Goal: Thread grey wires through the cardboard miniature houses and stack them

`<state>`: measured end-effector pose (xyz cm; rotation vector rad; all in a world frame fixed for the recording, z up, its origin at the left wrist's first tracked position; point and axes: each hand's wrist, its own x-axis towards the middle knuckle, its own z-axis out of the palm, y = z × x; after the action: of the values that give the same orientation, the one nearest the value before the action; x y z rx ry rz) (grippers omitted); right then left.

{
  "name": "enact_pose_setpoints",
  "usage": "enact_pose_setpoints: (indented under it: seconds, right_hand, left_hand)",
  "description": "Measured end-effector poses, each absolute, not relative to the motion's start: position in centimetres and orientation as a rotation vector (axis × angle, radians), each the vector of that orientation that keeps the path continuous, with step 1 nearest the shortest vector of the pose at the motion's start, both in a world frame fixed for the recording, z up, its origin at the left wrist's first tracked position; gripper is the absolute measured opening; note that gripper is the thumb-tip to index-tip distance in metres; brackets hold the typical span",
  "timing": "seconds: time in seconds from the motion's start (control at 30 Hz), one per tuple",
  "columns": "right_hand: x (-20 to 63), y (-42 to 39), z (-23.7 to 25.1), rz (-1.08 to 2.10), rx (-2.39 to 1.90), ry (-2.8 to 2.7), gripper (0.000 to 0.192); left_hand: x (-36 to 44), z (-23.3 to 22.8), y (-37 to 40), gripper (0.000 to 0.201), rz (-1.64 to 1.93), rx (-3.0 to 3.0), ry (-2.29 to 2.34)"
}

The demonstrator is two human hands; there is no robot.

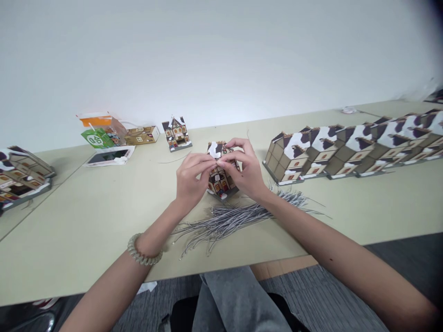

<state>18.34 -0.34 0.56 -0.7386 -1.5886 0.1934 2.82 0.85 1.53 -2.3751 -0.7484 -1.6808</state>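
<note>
Model house (220,177) mid-table, tilted, gripped from both sides above a loose bundle of grey wires (238,216). Left hand (191,177) wrapped round left wall, fingertips pinched at roof. Right hand (244,168) closed on right side, fingertips meeting left's at roof peak. Row of identical houses (353,145) off right. Single finished house (176,133) behind. Phone (110,157) far left.

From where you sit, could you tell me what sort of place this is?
Probably a craft assembly workbench: a long pale table against a plain wall, a row of finished model houses, and a pile of grey wires ready by the hands.
</note>
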Motion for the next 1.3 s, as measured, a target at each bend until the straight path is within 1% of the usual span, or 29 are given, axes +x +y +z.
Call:
enact_pose_setpoints:
  seconds: [0.23, 0.47, 0.77, 1.3]
  right_hand:
    - [18.35, -0.45, 0.68, 0.133, -0.783, -1.615, 0.007]
    - [18.32, -0.55, 0.76, 0.088, -0.766, -1.624, 0.009]
    - [18.33, -0.45, 0.69, 0.079, -0.732, -1.626, 0.007]
    - [18.53, -0.51, 0.84, 0.019, -0.784, -1.640, 0.008]
  left_hand:
    - [2.54, 2.02, 0.71, 0.010, -1.708, -2.476, -0.794]
    - [2.41, 2.04, 0.89, 0.009, -1.677, -2.467, -0.741]
    - [2.34, 1.96, 0.92, 0.006, -1.657, -2.450, -0.665]
    - [2.45, 1.90, 0.89, 0.008, -1.621, -2.417, -0.718]
